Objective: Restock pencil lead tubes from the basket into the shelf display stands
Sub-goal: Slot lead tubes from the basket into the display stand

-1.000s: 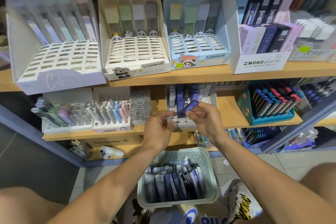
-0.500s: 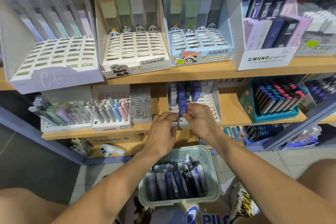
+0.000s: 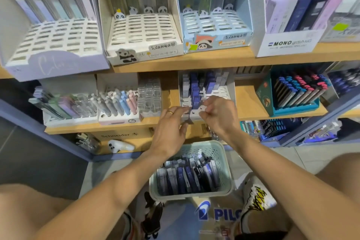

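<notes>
Roughly midway is my judgement from the single head view: the grey slotted stand [image 3: 227, 91] on the middle shelf [image 3: 251, 101] holds dark blue and grey lead tubes [image 3: 210, 84] in its back rows, at twelve o'clock from the hands, while its front rows are mostly bare slots. At six o'clock from the hands, the pale green basket [image 3: 226, 163] on the floor is well stocked with tubes [image 3: 185, 177], so plenty remains to move across.

A blue tube [image 3: 195, 102] stands upright in a front slot, just at eleven o'clock of the right hand [image 3: 220, 115]. That hand's fingers [image 3: 204, 101] are curled in close beside the tube; whether they pinch it or only touch it, I cannot tell.

Left hand [image 3: 171, 128], with a ring, has its fingers [image 3: 180, 110] fairly straight and loosely spread, tips resting on the stand's front edge at nine o'clock of the tube, seemingly steadying the stand. It holds nothing.
</notes>
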Demonstrator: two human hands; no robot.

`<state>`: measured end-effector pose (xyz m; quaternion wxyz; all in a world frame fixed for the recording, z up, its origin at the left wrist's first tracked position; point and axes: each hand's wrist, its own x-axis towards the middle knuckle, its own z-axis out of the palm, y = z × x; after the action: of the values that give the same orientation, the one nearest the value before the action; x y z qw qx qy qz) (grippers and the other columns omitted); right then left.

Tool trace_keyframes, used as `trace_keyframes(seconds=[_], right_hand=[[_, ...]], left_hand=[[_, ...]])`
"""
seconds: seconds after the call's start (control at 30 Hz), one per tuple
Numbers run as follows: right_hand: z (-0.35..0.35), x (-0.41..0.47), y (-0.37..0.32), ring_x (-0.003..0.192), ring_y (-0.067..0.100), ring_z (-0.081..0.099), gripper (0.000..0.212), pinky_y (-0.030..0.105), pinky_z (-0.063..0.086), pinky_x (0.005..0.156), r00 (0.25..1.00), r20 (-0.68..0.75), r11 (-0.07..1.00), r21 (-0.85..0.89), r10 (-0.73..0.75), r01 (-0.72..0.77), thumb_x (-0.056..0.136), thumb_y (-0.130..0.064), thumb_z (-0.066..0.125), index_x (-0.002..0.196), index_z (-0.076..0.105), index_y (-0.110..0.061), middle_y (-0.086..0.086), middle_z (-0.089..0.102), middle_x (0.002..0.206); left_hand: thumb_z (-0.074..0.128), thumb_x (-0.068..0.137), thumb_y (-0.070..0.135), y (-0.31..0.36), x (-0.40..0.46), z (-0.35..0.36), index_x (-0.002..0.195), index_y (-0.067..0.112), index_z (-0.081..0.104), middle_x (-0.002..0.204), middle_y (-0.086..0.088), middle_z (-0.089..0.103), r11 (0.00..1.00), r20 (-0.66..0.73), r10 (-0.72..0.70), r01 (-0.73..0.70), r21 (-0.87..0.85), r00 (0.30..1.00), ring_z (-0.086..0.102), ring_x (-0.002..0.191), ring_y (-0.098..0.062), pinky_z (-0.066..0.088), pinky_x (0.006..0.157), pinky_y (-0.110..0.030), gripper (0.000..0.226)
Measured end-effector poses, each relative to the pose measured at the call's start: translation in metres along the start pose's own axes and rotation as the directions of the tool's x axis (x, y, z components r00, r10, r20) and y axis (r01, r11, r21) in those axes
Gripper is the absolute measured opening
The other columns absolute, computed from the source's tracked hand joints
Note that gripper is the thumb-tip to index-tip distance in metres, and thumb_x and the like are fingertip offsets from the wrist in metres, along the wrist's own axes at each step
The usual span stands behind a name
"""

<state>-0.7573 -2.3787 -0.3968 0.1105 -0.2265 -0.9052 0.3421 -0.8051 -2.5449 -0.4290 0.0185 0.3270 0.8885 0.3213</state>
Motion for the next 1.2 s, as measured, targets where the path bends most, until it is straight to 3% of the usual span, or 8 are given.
trace_keyframes(seconds=[0.1,0.23,0.37,0.47,0.57,0.7,0.9,1.2], right_hand=[[-0.002,-0.033,0.003,0.079,0.01,0.068,0.011,0.022,0.056,0.077,0.986,0.162,0.992,-0.111,-0.038,0.056,0.091,-0.009,0.067,0.086,0.075,-0.014,-0.005,0.074,0.085],[0.035,-0.071,0.04,0.101,0.019,0.07,0.013,0.028,0.054,0.095,0.878,0.465,0.956,-0.292,0.114,0.03,0.094,-0.013,0.066,0.098,0.079,-0.013,0.002,0.077,0.106],[0.1,-0.089,0.083,0.099,0.021,0.07,0.011,0.026,0.056,0.088,0.76,0.549,0.923,-0.34,0.349,-0.178,0.092,-0.017,0.068,0.098,0.074,-0.009,0.005,0.075,0.102],[0.143,-0.102,0.098,0.105,0.03,0.067,0.025,0.034,0.055,0.083,0.718,0.557,0.907,-0.31,0.417,-0.287,0.09,-0.023,0.073,0.107,0.062,-0.009,0.01,0.069,0.104],[0.173,-0.106,0.103,0.11,0.032,0.063,0.04,0.034,0.05,0.08,0.722,0.501,0.879,-0.296,0.477,-0.375,0.092,-0.023,0.072,0.123,0.055,-0.006,0.014,0.066,0.118],[0.195,-0.099,0.107,0.127,0.032,0.056,0.046,0.036,0.05,0.095,0.75,0.404,0.844,-0.358,0.525,-0.398,0.096,-0.017,0.064,0.138,0.049,-0.005,0.018,0.057,0.138],[0.194,-0.105,0.115,0.106,0.027,0.068,0.023,0.031,0.051,0.081,0.759,0.334,0.829,-0.257,0.559,-0.497,0.092,-0.01,0.066,0.115,0.064,-0.011,0.008,0.072,0.11],[0.195,-0.112,0.114,0.1,0.02,0.07,0.025,0.029,0.055,0.087,0.748,0.383,0.82,-0.046,0.542,-0.571,0.085,-0.019,0.079,0.109,0.074,-0.014,0.002,0.076,0.103]], left_hand=[[0.064,0.097,0.005,-0.014,-0.023,0.006,0.128,0.02,0.063,0.12,0.002,0.064,0.998,-0.071,0.059,-0.062,-0.028,0.996,0.06,0.113,-0.015,0.053,0.095,-0.033,0.034],[0.062,0.098,0.006,-0.038,-0.058,0.027,0.121,0.018,0.066,0.114,0.002,0.067,0.999,0.152,-0.052,0.051,0.014,0.987,0.065,0.104,-0.016,0.051,0.091,-0.03,0.027],[0.059,0.101,0.014,-0.073,-0.085,0.045,0.137,0.02,0.06,0.133,-0.004,0.069,0.957,0.454,-0.271,0.188,0.22,0.849,0.068,0.118,-0.022,0.054,0.099,-0.034,0.037],[0.063,0.096,0.011,-0.094,-0.096,0.065,0.143,0.02,0.055,0.132,-0.01,0.069,0.924,0.564,-0.382,0.283,0.259,0.732,0.067,0.119,-0.026,0.053,0.101,-0.038,0.048],[0.073,0.092,0.027,-0.099,-0.103,0.093,0.124,0.009,0.064,0.116,-0.013,0.072,0.835,0.501,-0.547,0.473,0.279,0.671,0.069,0.106,-0.029,0.057,0.091,-0.039,0.038],[0.073,0.092,0.028,-0.089,-0.112,0.129,0.121,0.009,0.059,0.117,-0.013,0.069,0.709,0.419,-0.692,0.661,0.245,0.588,0.067,0.109,-0.031,0.053,0.086,-0.035,0.037],[0.081,0.086,0.03,-0.078,-0.116,0.148,0.116,0.012,0.058,0.108,-0.007,0.072,0.572,0.325,-0.8,0.804,0.161,0.504,0.07,0.103,-0.028,0.057,0.087,-0.038,0.042],[0.081,0.086,0.022,-0.079,-0.117,0.152,0.106,0.015,0.066,0.104,-0.005,0.076,0.499,0.223,-0.845,0.867,0.003,0.485,0.071,0.099,-0.025,0.058,0.09,-0.039,0.027]])
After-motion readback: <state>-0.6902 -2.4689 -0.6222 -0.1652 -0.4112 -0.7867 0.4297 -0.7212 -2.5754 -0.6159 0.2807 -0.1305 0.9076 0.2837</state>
